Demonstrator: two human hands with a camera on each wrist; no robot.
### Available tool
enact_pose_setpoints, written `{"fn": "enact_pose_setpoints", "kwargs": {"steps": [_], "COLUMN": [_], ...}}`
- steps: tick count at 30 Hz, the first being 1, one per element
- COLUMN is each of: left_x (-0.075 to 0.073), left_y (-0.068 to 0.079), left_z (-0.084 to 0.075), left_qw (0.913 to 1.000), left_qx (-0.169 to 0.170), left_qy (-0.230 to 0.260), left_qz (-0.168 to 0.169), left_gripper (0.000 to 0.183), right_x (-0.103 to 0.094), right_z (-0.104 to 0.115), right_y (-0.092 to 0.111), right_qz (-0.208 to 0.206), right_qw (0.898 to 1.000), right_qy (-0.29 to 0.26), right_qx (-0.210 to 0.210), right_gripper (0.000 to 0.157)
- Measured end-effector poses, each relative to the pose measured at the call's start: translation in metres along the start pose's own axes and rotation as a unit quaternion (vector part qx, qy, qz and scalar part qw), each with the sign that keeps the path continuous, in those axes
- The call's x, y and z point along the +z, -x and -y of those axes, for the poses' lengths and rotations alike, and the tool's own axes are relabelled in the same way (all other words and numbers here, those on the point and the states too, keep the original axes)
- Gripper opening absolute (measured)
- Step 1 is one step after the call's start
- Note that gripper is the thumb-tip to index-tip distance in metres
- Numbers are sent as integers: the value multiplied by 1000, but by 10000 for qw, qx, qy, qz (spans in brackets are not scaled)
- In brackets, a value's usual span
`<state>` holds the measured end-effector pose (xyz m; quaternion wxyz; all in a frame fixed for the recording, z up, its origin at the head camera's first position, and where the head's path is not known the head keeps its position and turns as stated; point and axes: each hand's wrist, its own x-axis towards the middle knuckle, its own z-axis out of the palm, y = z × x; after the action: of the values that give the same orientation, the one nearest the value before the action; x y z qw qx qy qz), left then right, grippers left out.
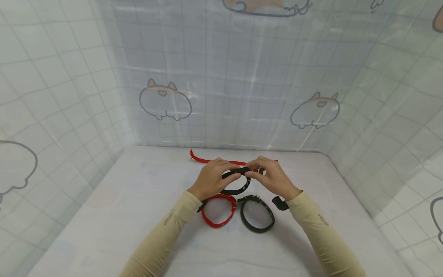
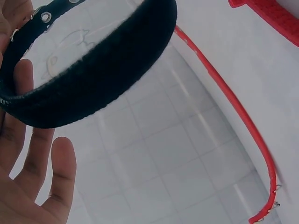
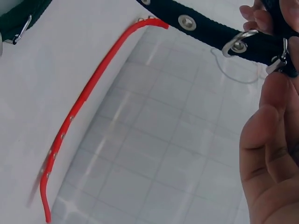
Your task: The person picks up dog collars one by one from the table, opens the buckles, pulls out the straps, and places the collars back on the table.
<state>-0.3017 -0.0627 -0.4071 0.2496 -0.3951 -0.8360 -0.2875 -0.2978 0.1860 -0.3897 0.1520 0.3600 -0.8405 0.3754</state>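
Both hands hold a black collar, bent into a loop above the table. My left hand pinches its left end between thumb and fingers. My right hand pinches the strap near the buckle. In the right wrist view, the buckle, a metal ring and metal eyelets show on the collar, with the right fingertips right at the buckle. The left wrist view shows the wide strap curving past the left fingers.
A red collar lies stretched out behind the hands, near the back wall. In front of them rest a looped red collar and a looped black collar, side by side on the white table. Tile-patterned sheeting surrounds the table.
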Motion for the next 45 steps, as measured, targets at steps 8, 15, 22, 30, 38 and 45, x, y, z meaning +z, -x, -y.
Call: {"fn": "enact_pose_setpoints", "kwargs": {"steps": [8, 15, 22, 30, 38, 45], "left_x": [-1, 0, 2, 4, 12, 11], "left_y": [1, 0, -3, -7, -17, -19], "left_z": [3, 3, 2, -2, -13, -14], "left_qw": [9996, 9997, 9992, 9983, 9938, 9936], "left_qx": [10, -109, -274, -323, -491, -414], "left_qy": [100, 27, -154, -436, -993, -1035], "left_qz": [-272, -231, -232, -199, -57, -166], "left_gripper": [26, 25, 26, 23, 22, 21], "right_x": [-2, -3, -1, 1, 6, 6], "right_z": [2, 5, 5, 4, 6, 5], "right_y": [-2, -4, -5, -6, -4, -2], "right_qz": [-268, -101, -350, -538, -781, -794], "right_qw": [9994, 9985, 9969, 9942, 9941, 9947], "right_qy": [-86, 219, 428, 657, 626, 370], "right_qx": [183, 495, 560, 655, 411, 540], "right_gripper": [23, 23, 24, 25, 22, 21]}}
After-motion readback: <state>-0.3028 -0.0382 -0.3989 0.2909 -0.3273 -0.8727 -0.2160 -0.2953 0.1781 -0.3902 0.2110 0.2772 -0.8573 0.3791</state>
